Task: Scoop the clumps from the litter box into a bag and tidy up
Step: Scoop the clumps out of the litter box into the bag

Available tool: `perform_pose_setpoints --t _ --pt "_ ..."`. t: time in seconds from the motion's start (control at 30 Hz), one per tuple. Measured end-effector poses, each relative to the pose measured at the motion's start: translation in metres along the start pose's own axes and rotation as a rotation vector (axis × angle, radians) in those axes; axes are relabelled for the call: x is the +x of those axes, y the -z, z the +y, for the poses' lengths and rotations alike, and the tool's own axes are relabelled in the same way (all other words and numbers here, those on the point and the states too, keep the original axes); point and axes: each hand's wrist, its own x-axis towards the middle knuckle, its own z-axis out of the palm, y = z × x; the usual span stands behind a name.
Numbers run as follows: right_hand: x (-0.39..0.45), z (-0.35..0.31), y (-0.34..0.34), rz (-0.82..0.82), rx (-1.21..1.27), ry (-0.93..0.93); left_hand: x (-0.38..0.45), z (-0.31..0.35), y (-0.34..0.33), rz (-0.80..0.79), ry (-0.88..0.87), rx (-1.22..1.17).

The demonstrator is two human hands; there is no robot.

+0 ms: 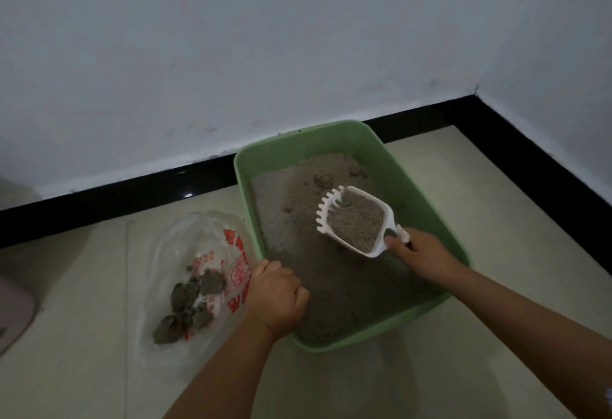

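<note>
Right hand (422, 254) holds loaded scoop (356, 221) over litter; left hand (276, 296) grips box rim (245, 167).

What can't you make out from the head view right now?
- Scoop handle: covered by the right hand.
- Litter box near-left rim: under the left hand.
- Red print on the bag: crumpled, too blurred to read.
- Pale object on the floor: cut off by the left edge.

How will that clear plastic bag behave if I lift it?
The plastic bag looks thin and crumpled, so probably floppy. The clumps inside would likely make it sag and slide together. Its mouth lies flat, so it may spill unless gathered.
</note>
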Motion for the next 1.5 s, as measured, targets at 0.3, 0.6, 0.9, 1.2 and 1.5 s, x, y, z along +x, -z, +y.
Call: perform_pose_setpoints --t 0.3,0.6,0.9,1.2,1.5 --pt "0.018 -0.016 -0.014 -0.024 -0.161 -0.052 -0.008 0.001 0.001 -0.026 -0.032 -0.013" --pt "0.046 -0.046 -0.047 -0.134 -0.382 -0.075 -0.009 0.002 -0.001 0.055 0.004 -0.098" --pt "0.089 -0.077 -0.067 -0.185 -0.286 -0.124 -0.009 0.002 -0.003 0.068 0.009 -0.156" --pt "0.090 -0.070 -0.077 -0.046 -0.189 -0.034 -0.011 0.001 -0.004 0.067 0.014 -0.187" --pt "0.064 -0.040 -0.030 0.031 -0.121 -0.030 -0.010 0.001 -0.002 0.009 0.011 -0.106"
